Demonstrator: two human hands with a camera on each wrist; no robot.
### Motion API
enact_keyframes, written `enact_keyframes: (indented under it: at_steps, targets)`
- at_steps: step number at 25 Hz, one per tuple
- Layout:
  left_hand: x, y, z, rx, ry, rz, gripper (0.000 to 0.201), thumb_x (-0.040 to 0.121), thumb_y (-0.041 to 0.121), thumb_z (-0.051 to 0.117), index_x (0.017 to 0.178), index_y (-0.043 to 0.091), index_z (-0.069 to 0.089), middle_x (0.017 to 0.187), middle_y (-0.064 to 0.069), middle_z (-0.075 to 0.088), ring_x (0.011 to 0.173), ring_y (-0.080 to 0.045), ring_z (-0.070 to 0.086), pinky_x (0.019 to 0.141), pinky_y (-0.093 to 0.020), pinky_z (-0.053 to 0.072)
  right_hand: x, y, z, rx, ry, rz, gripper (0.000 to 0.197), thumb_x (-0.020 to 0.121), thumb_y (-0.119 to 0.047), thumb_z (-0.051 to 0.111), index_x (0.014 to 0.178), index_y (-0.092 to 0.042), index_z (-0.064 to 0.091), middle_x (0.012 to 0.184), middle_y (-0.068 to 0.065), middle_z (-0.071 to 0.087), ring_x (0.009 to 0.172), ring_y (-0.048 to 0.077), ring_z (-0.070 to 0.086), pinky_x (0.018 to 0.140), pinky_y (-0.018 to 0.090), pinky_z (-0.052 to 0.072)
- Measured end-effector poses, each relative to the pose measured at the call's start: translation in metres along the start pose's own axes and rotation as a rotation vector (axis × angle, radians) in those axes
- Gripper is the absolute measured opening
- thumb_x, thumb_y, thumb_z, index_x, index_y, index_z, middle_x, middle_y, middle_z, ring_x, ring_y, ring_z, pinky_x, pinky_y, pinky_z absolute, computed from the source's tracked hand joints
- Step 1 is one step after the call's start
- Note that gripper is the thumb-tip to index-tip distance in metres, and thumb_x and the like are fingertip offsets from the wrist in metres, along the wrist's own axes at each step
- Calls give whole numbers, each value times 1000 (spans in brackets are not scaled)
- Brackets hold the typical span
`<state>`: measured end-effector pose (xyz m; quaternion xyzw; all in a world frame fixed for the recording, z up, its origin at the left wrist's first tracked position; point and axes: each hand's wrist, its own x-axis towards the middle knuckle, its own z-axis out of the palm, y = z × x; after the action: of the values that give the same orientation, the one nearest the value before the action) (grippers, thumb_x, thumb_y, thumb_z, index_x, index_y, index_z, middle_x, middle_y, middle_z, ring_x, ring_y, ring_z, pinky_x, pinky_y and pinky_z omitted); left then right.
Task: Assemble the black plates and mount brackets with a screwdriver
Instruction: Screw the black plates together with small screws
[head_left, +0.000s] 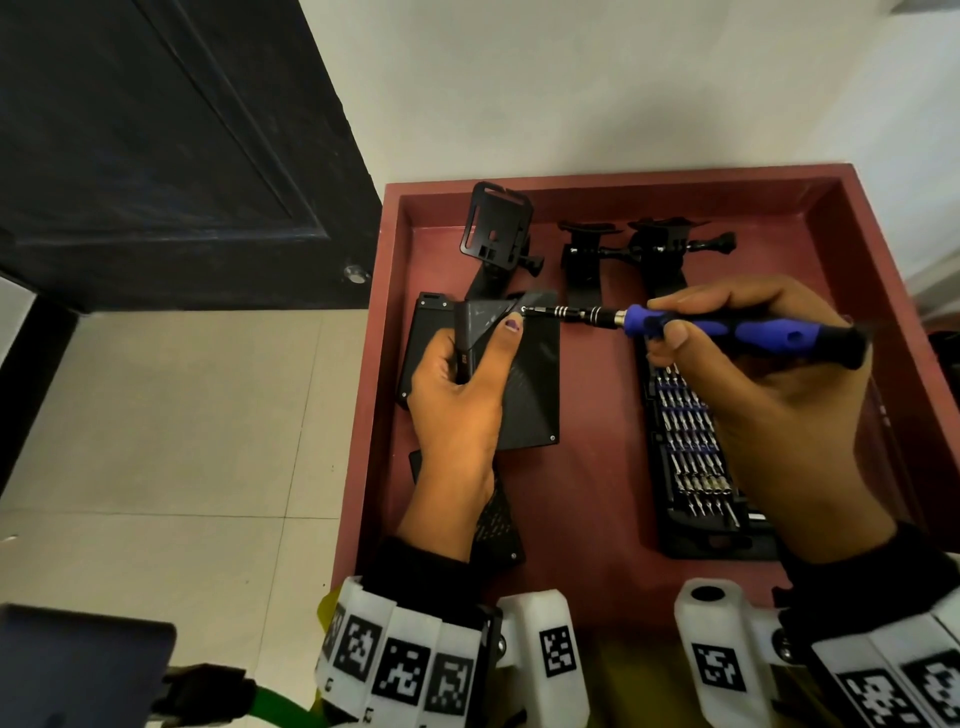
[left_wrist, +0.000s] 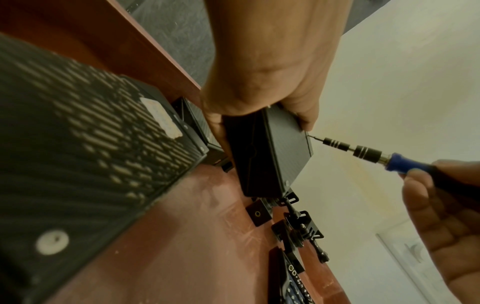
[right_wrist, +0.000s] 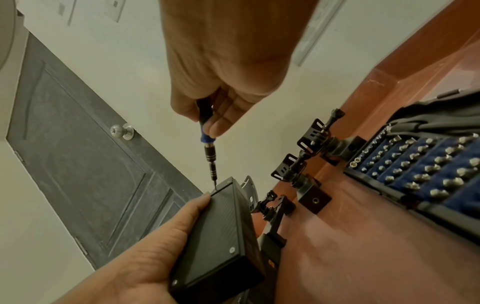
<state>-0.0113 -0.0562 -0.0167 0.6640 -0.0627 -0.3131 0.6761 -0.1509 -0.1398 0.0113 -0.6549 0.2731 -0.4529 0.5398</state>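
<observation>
The red worktop (head_left: 613, 499), which has a raised rim, is carrying all the parts. On its right side a long open bit case (head_left: 691, 447) is lying, with rows of small bits standing in blue foam. At the far side three black mount brackets (head_left: 649, 249) are waiting, not yet taken up. On the left side more black plates (head_left: 535, 395) are lying flat, one of them perforated and partly hidden under the left wrist.

A black box-like assembly of plates (right_wrist: 221, 232) is being held up, tilted, above the flat plates. It is being gripped by the left hand (head_left: 457, 400), the thumb being pressed on the upper plate just beside its far corner and the fingers being wrapped round the side. The blue-and-black screwdriver (head_left: 727, 325) is being held by the right hand (head_left: 769, 384), the handle being pinched between the thumb and the curled fingers. Its thin tip is touching the corner of the upper plate, where a small screw (head_left: 523, 310) seems to be sitting.

The step in hand is judged to be the driving of a corner screw that joins the plates. For the next move, the tip is needing to be kept straight in the screw head, with light pressure along the shaft, while the handle is being turned between the fingers and the assembly is being kept from rotating by the left hand. The mounting of the brackets is probably being left for afterwards.
</observation>
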Motion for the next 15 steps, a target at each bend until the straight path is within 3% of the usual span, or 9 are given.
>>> enact_keyframes:
  at_steps: [7,11,15]
  targets:
    - [0,0,-1,28,2,28,8,83,26,72,86,24,66,91,0,72,84,-12,70,66,-23,57,0,-2,-1,-56,-11,-2,13,81,-11,67,91,-17,61,94,10,67,83,22,68,78,31,54]
    - [0,-1,-1,73,-12,62,8,82,26,72,86,27,65,88,5,72,85,-10,70,73,-30,59,0,-11,1,-116,-77,-82,28,83,-1,69,99,-20,54,95,10,65,89,20,69,80,30,55]
    - [0,-2,-1,70,-20,44,9,83,26,72,87,22,65,85,4,72,78,-6,71,63,-24,57,1,-20,3,-234,-169,-111,10,84,-20,67,90,-24,60,102,1,63,91,20,65,79,37,54]
